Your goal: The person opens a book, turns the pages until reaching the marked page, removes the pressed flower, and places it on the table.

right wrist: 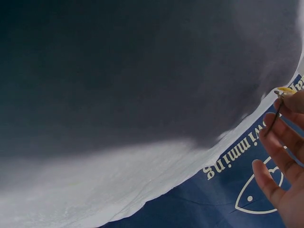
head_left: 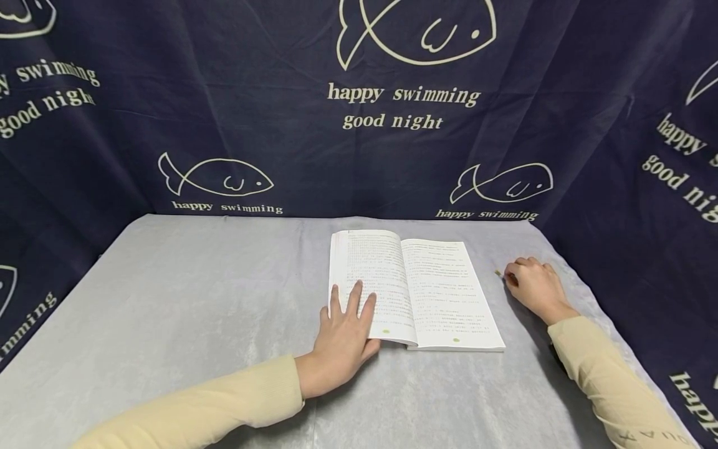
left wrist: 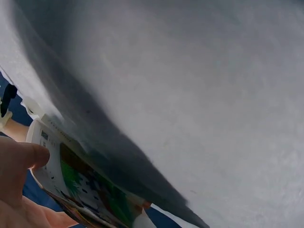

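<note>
An open book [head_left: 443, 293] with printed white pages lies on the table. My left hand [head_left: 339, 349] spreads its fingers over the lower part of the left page. In the left wrist view, the thumb [left wrist: 39, 156] presses the colourful cover [left wrist: 90, 185] from the other side, so the hand holds the book's left half. To the right of the book, my right hand [head_left: 535, 284] pinches a small slim thing with a yellowish tip [head_left: 498, 273]. The right wrist view shows its thin dark stem [right wrist: 275, 116] along the fingers; its exact kind is unclear.
A grey cloth covers the table [head_left: 196, 299]. Dark blue curtains [head_left: 303, 137] with white fish drawings and lettering hang behind it and at both sides. The table's right edge [head_left: 583, 280] runs close beside my right hand.
</note>
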{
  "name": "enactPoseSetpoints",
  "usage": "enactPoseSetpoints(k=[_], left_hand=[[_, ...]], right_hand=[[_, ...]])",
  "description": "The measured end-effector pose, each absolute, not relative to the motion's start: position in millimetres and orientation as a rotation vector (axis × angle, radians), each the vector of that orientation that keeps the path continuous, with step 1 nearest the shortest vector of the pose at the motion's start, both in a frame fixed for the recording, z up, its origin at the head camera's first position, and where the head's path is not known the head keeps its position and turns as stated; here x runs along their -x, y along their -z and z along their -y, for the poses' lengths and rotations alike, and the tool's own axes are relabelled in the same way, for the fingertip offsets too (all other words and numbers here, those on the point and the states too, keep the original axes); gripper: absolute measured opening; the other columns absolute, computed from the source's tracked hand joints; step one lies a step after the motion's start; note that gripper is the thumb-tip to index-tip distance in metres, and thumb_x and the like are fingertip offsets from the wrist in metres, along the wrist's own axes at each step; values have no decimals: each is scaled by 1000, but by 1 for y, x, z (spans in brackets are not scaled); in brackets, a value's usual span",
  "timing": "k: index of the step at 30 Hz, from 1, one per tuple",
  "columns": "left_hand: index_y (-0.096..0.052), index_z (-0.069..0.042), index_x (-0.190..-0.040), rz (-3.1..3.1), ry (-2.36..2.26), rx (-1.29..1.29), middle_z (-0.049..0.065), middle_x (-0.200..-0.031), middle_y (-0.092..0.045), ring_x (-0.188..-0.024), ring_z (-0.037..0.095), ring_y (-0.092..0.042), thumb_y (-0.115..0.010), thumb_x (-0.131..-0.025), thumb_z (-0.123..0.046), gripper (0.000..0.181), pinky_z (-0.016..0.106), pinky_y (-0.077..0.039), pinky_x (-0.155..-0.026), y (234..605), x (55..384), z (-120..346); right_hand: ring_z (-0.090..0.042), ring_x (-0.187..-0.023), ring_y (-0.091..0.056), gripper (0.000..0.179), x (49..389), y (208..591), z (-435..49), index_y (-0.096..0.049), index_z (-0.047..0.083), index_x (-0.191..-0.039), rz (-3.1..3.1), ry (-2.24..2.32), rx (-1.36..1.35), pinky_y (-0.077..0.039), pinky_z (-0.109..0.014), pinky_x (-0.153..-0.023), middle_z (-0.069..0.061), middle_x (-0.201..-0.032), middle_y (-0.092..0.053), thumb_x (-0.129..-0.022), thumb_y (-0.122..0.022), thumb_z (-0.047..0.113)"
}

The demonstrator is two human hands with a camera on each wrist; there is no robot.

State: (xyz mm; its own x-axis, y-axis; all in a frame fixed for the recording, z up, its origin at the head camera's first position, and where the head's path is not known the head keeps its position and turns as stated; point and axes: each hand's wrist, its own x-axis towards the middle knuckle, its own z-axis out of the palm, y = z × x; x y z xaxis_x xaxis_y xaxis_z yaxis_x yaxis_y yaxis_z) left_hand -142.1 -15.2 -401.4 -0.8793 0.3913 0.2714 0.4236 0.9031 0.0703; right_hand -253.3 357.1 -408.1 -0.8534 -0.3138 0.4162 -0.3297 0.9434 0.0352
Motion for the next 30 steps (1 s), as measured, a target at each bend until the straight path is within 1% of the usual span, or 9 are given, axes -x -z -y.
enactPoseSetpoints(k=[8, 15, 20, 25, 30], left_hand=[[-44, -8, -130, 2785, 215, 628, 24, -143, -28, -116, 66, -28, -68, -75, -44, 71, 55, -39, -86, 392, 142, 19], [-47, -11, -125, 2746, 336, 652, 21, -144, -26, -119, 63, -29, -75, -69, -39, 69, 54, -39, -87, 382, 143, 21], [-52, -12, -119, 2697, 326, 681, 16, -142, -31, -120, 58, -33, -76, -67, -41, 64, 51, -39, -86, 375, 143, 22], [-58, -13, -111, 2661, 273, 717, 13, -138, -39, -122, 53, -35, -70, -69, -50, 57, 49, -38, -89, 370, 144, 22], [-63, -13, -100, 2574, 203, 743, 9, -132, -48, -123, 47, -38, -68, -67, -55, 54, 46, -39, -91, 366, 145, 20]], right_hand=[[-30, -68, -53, 3, 252, 407, -358, -65, 7, -71, 2714, -49, -470, -35, -43, -54, -8, -71, -59, -70, -67, 5], [-31, -71, -54, 3, 252, 408, -358, -64, 6, -73, 2742, -49, -475, -35, -44, -54, -8, -72, -59, -71, -67, 5], [-32, -74, -55, 3, 251, 408, -359, -65, 6, -75, 2780, -46, -464, -37, -46, -57, -10, -76, -61, -72, -66, 6], [-32, -79, -55, 5, 250, 408, -359, -67, 7, -78, 2828, -48, -460, -39, -47, -61, -12, -84, -63, -74, -66, 10], [-32, -80, -56, 7, 250, 408, -357, -67, 7, -79, 2828, -56, -467, -39, -47, -61, -12, -84, -63, -75, -66, 12]])
